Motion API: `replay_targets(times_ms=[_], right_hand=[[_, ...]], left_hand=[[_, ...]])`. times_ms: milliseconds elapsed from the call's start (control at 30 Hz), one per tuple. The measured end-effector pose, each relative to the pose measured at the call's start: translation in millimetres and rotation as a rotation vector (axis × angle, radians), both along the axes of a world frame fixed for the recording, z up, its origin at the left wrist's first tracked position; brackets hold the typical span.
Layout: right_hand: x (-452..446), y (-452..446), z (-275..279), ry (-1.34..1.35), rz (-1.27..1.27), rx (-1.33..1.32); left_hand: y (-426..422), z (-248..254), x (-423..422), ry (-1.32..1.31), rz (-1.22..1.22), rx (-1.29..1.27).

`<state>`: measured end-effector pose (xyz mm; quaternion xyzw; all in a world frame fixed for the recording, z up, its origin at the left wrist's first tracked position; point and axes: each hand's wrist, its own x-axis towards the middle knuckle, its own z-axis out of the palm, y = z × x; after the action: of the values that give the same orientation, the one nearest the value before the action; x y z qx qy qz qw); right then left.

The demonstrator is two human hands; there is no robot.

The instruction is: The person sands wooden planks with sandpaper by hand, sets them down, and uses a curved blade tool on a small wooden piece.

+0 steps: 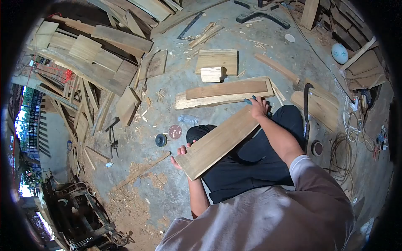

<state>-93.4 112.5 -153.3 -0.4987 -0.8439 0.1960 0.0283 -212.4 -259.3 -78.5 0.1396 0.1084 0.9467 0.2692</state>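
A long flat wooden board (pixel 222 142) lies slanted above my crossed legs. My left hand (pixel 181 156) is wrapped round its lower left end, with the fingers showing at the edge and the palm hidden under the wood. At the upper right end, my right hand (pixel 259 108) rests on the board and grips it; something dark teal shows beside the fingers, too small to make out. Just beyond the board, a brown plank (pixel 226 89) lies on a wider pale plank (pixel 197 102) on the floor.
A small wood block (pixel 211 74) sits against a square board (pixel 228 60) ahead. Stacked planks (pixel 79 62) fill the upper left. A black round object (pixel 161 140) and a reddish disc (pixel 175 131) lie left of my knee. A curved dark bar (pixel 307 108) is at my right.
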Motion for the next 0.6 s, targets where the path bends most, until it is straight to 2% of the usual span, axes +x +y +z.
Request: replay_targets(times_ms=[167, 367, 467, 567, 600], right_hand=[[1.8, -2.4, 0.9, 0.004, -0.061, -0.029], [-1.2, -9.5, 31.7, -0.069, -0.117, -0.153], [-0.8, -6.8, 26.7, 0.025, -0.097, -0.219], [-0.2, -7.1, -6.5, 0.146, 0.192, -0.14], [-0.7, -14.1, -21.7, 0.257, 0.278, 0.014]], left_hand=[[-1.7, -2.4, -0.4, -0.032, 0.003, -0.017], [-2.6, -6.5, -2.1, -0.053, 0.012, 0.011], [-3.5, -5.6, -1.5, -0.067, 0.007, 0.008], [-4.4, -9.0, -3.1, -0.018, 0.009, -0.008], [-3.1, -7.9, -0.8, -0.057, 0.042, -0.048]])
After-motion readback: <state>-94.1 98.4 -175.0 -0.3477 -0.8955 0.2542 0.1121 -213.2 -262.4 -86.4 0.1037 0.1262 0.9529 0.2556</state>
